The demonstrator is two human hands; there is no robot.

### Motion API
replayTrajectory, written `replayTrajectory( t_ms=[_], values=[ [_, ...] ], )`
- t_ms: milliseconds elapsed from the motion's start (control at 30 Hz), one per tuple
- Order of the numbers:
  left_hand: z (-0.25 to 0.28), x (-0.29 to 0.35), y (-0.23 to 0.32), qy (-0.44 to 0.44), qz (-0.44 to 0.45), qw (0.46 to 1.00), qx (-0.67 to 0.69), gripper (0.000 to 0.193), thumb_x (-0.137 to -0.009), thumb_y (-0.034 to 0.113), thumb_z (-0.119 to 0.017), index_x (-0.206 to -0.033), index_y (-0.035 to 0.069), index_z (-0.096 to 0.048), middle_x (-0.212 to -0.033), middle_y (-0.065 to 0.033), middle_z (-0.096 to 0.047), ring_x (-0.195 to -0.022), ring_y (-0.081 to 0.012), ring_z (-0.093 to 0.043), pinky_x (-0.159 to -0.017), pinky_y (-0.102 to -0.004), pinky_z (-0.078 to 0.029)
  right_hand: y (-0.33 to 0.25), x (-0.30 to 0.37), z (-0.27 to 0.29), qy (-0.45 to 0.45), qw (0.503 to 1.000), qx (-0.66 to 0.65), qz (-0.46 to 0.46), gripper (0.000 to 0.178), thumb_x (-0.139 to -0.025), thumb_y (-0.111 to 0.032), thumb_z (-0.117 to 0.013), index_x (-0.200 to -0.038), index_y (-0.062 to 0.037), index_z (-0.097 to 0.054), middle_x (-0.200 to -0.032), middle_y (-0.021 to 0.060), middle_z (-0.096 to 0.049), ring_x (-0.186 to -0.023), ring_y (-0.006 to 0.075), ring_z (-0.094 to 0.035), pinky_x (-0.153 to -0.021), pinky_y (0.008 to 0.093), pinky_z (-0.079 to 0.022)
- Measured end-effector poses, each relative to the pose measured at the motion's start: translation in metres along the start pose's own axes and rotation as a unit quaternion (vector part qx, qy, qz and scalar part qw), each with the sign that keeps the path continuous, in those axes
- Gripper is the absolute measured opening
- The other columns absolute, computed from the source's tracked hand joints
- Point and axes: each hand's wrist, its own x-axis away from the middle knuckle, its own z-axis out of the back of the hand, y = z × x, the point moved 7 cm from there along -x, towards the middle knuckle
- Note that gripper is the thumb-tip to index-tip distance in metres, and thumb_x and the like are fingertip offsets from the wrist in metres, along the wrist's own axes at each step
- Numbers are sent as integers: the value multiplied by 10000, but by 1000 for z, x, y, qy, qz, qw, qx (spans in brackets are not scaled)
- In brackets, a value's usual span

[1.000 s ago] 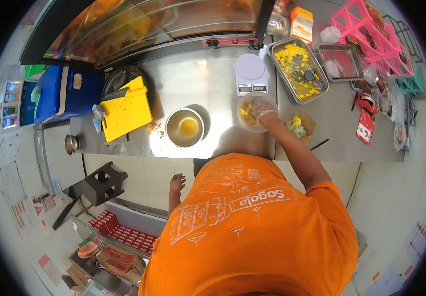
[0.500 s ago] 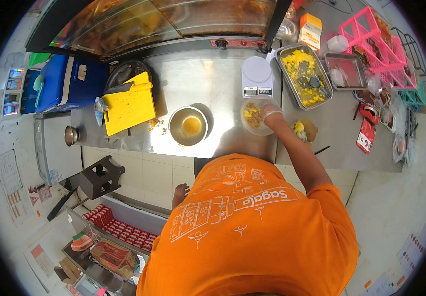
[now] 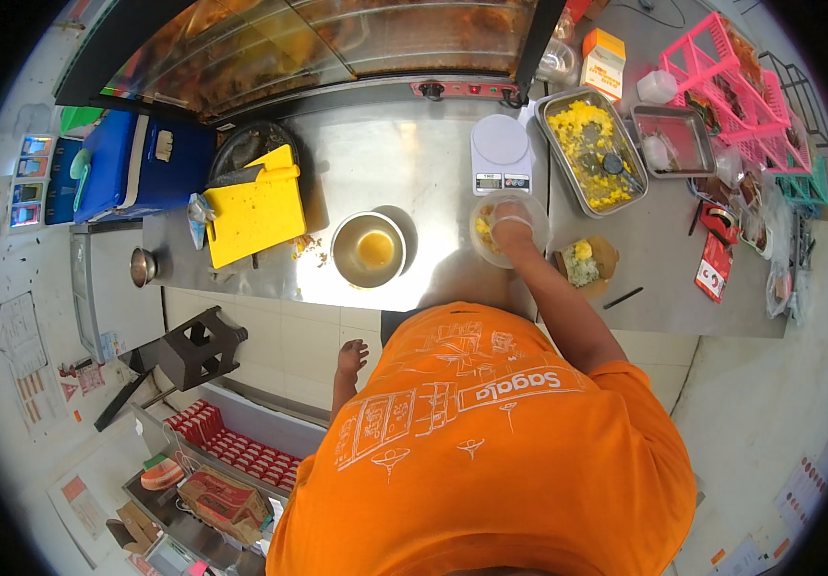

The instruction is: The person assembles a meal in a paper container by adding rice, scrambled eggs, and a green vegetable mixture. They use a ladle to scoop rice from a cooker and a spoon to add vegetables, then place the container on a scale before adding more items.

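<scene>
My right hand [image 3: 512,232], apparently in a clear glove, reaches down into a round clear plastic bowl [image 3: 482,252]. Yellow and brown food pieces [image 3: 483,228] show beside it; the fingertips are hidden. To the right of that wrist, rice with a yellow topping [image 3: 583,264] sits in an opened brown paper wrapper [image 3: 606,257]. A white kitchen scale [image 3: 501,149] stands just beyond the bowl. Off the counter's near edge, at my side, hangs my left hand [image 3: 352,357], empty, its fingers loosely apart.
A metal pot [image 3: 368,250] with brownish liquid stands left of the bowl. A yellow cutting board [image 3: 255,216] bears a knife, near a blue cooler [image 3: 145,168]. At right are a steel tray of yellow food [image 3: 591,154], a smaller tray [image 3: 673,139] and pink baskets [image 3: 721,77].
My right hand has shifted left and inward over the bowl, covering more of the food and exposing the rice in its wrapper. My left hand has risen slightly.
</scene>
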Motion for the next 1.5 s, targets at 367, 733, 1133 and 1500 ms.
replayTrajectory(
  t_ms=[367,733,1133,1500],
  values=[
    [24,-38,-93,-52,-62,980,-182,410,-1020,364,-560,-1340,110,-583,-1229,-51,-686,-1100,-210,-643,-844,-394,-500,31,3,28,40,987,-156,13,215,-919,-189,-587,-954,-36,-735,-1047,165,-738,-1010,330,-696,-907,412,-537],
    [2,-8,-11,-28,-93,984,-149,415,-1020,373,-561,-1325,93,-581,-1267,-76,-676,-1126,-229,-651,-879,-408,-503,-33,15,-45,-8,982,107,155,259,-894,-101,-560,-1107,-53,-699,-1173,168,-685,-1086,300,-662,-955,372,-520],
    [33,-98,-92,-81,-58,995,11,458,-1020,270,-540,-1384,-7,-536,-1301,-173,-657,-1190,-322,-639,-976,-475,-543,-8,16,-18,76,986,-42,141,249,-922,-102,-562,-1100,-9,-710,-1151,168,-704,-1050,274,-674,-908,351,-528],
    [14,-81,-54,-121,-254,841,-462,495,-974,287,-610,-1355,-24,-550,-1298,-172,-655,-1202,-294,-636,-961,-431,-549,196,145,67,100,770,-571,-266,345,-863,-133,-743,-1179,2,-710,-983,101,-739,-848,251,-695,-789,369,-551]
  ],
)
